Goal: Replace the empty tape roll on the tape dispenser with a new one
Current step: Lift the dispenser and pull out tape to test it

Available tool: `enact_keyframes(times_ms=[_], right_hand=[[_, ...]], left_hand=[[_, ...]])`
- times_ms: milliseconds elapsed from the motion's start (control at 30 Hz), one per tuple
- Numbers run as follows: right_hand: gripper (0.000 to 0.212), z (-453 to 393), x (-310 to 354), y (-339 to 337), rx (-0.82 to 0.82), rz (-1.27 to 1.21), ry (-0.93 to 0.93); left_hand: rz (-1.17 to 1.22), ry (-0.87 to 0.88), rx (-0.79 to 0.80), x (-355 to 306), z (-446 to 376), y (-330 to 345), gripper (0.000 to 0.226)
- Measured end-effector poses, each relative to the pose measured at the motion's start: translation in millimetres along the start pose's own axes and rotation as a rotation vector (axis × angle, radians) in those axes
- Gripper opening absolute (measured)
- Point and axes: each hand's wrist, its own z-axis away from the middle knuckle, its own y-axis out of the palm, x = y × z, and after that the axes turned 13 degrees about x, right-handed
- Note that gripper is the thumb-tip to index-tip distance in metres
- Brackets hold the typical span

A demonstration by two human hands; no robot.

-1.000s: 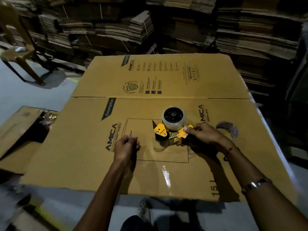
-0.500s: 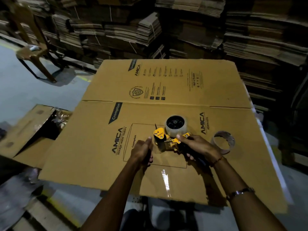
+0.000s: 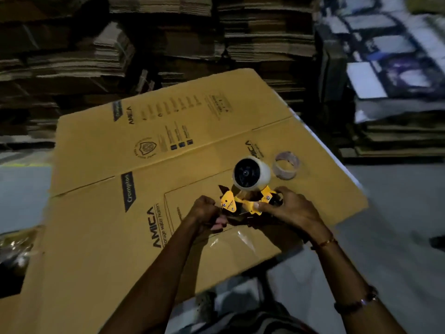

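Mid-cardboard (image 3: 96, 237), both hands grip tape dispenser (image 3: 243, 203): right (image 3: 289, 210) clamped, left (image 3: 204, 213) prob. pinching tape; empty core (image 3: 286, 166) nearby.

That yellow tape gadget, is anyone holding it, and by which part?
Yes. The right hand grips the tape dispenser at its handle end. The left hand is closed at its front; what it pinches cannot be told.

The flattened cardboard box (image 3: 101, 213) carries all the readable print: "AMICA" large near the left forearm, again by the top flap and beside the tape roll; "Crompton" on a dark slanted label. The smaller lines blur past reading.
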Motion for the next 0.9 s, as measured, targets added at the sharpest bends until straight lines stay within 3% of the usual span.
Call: enact_keyframes(times_ms=[167,333,533,667,767,900], right_hand=[[0.077,47.0,-6.0,26.9,-0.124,-0.089,0.078],[0.094,84.9,-24.6,54.4,-0.211,-0.157,0.143],[0.092,117.3,-49.1,88.3,-0.344,-0.283,0.160],[0.089,120.9,-66.0,105.7,-0.392,-0.275,0.161],[0.086,114.8,-75.9,109.8,-0.397,-0.278,0.156],[0.087,102.9,-81.8,108.7,-0.384,-0.299,0.139]], left_hand=[[-0.081,0.069,0.079,3.7,4.1,3.1,0.032],[-0.199,0.130,0.124,2.9,-1.1,20.5,0.029],[-0.287,0.197,0.212,4.2,-12.0,57.5,0.023],[-0.494,0.329,0.290,3.2,-21.7,73.1,0.019],[-0.744,0.465,0.254,3.5,-35.7,78.1,0.022],[-0.851,0.544,0.219,6.7,-48.8,78.6,0.023]])
